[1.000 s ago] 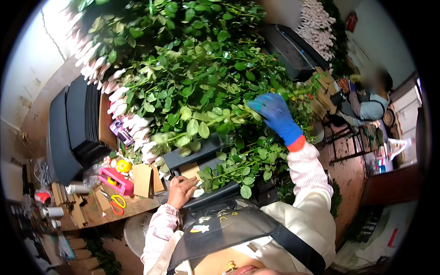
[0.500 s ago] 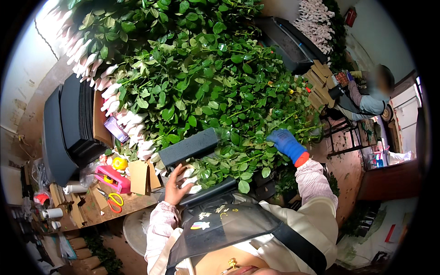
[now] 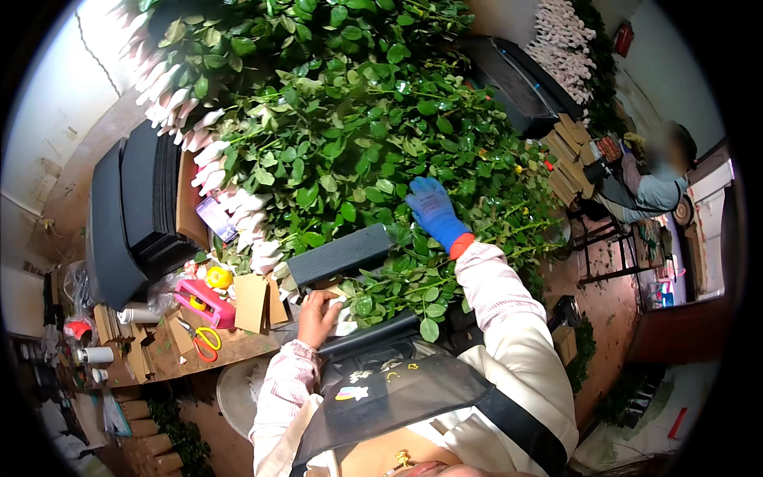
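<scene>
My bare left hand point(image 3: 316, 319) is at the near edge of the bench, beside white-wrapped flower heads point(image 3: 343, 326). Its fingers are drawn in toward the thumb, and what lies between them is hidden. My right hand point(image 3: 434, 210), in a blue glove with a red cuff, lies over a thick heap of leafy green stems point(image 3: 350, 159) with its fingers stretched out. Between the hands sits a dark ridged block point(image 3: 340, 254). Several leafy stems point(image 3: 405, 294) lie just in front of it, their leaves pointing right, above a black roll-like edge point(image 3: 369, 334).
Left of the heap stand stacked black sheets point(image 3: 151, 207). Nearer are a pink tape dispenser point(image 3: 208, 306), orange-yellow scissors point(image 3: 205, 342) and cardboard pieces point(image 3: 251, 302). White-wrapped heads point(image 3: 238, 207) line the heap's left side. At far right a co-worker point(image 3: 652, 179) sits by stacked cardboard point(image 3: 568, 159).
My right gloved hand has moved left and inward across the leaves. The fingers of my left hand have drawn together beside the white-wrapped heads. The whole view has shifted slightly.
</scene>
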A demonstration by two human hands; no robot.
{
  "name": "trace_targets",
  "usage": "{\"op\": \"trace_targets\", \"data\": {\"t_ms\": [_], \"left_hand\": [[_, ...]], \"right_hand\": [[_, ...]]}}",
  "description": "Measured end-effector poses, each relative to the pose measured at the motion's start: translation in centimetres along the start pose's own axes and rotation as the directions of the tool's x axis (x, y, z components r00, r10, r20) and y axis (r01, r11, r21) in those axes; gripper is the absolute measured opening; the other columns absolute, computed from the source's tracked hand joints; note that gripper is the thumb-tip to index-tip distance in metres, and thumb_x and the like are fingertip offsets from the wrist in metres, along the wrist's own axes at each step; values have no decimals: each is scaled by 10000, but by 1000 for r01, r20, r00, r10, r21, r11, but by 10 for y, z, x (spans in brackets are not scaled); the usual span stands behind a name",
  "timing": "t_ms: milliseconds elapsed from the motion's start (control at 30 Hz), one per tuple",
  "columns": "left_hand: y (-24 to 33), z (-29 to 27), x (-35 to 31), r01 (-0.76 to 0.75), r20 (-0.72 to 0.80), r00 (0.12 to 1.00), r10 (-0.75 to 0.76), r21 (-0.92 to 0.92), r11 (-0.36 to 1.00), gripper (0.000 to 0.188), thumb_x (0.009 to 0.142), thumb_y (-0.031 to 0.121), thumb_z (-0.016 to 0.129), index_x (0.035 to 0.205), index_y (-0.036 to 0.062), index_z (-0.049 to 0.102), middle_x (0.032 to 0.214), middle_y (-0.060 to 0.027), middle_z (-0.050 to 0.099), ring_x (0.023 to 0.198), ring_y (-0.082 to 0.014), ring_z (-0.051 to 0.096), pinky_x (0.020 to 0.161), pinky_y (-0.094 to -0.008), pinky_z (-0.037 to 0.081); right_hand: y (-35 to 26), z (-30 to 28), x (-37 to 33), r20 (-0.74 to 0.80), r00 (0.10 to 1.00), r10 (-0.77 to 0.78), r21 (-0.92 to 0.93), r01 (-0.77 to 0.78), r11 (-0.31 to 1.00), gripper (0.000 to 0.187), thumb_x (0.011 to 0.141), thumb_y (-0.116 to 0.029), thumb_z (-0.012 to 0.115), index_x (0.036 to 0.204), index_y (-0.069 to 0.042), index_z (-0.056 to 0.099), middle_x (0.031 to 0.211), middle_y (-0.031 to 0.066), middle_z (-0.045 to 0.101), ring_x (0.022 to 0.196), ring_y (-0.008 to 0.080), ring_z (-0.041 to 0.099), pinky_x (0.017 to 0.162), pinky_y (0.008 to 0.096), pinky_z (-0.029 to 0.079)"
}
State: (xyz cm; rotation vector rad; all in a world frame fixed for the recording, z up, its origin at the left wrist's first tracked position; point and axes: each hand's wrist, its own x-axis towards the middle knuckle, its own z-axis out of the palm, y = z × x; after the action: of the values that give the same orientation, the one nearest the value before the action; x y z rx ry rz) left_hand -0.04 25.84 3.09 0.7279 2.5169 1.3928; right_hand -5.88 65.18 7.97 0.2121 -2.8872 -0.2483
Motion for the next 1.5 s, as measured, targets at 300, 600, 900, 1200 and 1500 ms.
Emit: {"op": "trace_targets", "data": {"t_ms": [300, 600, 900, 1200, 1500], "left_hand": [[-6, 6, -5, 15, -76, 997, -19, -55, 998, 183, 844, 83, 770, 996, 36, 679, 993, -109, 702, 944, -275, 649, 849, -366, 511], [-2, 4, -4, -2, -40, 999, -1, -68, 998, 176, 849, 77, 757, 996, 21, 678, 979, -108, 691, 951, -272, 651, 843, -357, 507], [-37, 16, -11, 128, -12, 989, -148, -429, 894, 552, 873, 74, 738, 1360, 53, 479, 1263, -142, 624, 1064, -214, 606, 926, -347, 495], [-24, 13, -9, 108, -73, 987, -140, -340, 934, 727, 787, 16, 815, 1408, 47, 440, 1120, -76, 607, 976, -170, 603, 894, -309, 518], [-24, 11, -13, 37, -147, 987, -71, -225, 974, 760, 774, 51, 838, 1419, 62, 436, 1263, -95, 566, 1049, -185, 618, 920, -318, 531]], "right_hand": [[37, -130, -5, -262, 965, 28, 253, 41, 967, 378, 807, -36, 680, 1160, -172, 678, 1149, 79, 686, 1052, 309, 648, 937, 439, 504], [87, -180, -30, -505, 821, 266, 396, -53, 917, 374, 781, 11, 671, 1122, -140, 696, 1159, 83, 665, 1099, 314, 615, 989, 419, 473], [61, -176, -93, -32, 996, 81, 573, -48, 818, 270, 822, -48, 704, 1085, -107, 686, 1074, 111, 684, 1056, 344, 629, 942, 432, 498], [62, -57, -140, 279, 921, 270, 349, -360, 865, 229, 902, -220, 646, 1111, -132, 681, 1074, 111, 697, 1015, 339, 657, 906, 446, 523], [44, -64, -119, 371, 877, 305, 186, -392, 901, 192, 860, -153, 649, 1044, -141, 704, 1105, 105, 695, 998, 339, 655, 886, 455, 519]]}}
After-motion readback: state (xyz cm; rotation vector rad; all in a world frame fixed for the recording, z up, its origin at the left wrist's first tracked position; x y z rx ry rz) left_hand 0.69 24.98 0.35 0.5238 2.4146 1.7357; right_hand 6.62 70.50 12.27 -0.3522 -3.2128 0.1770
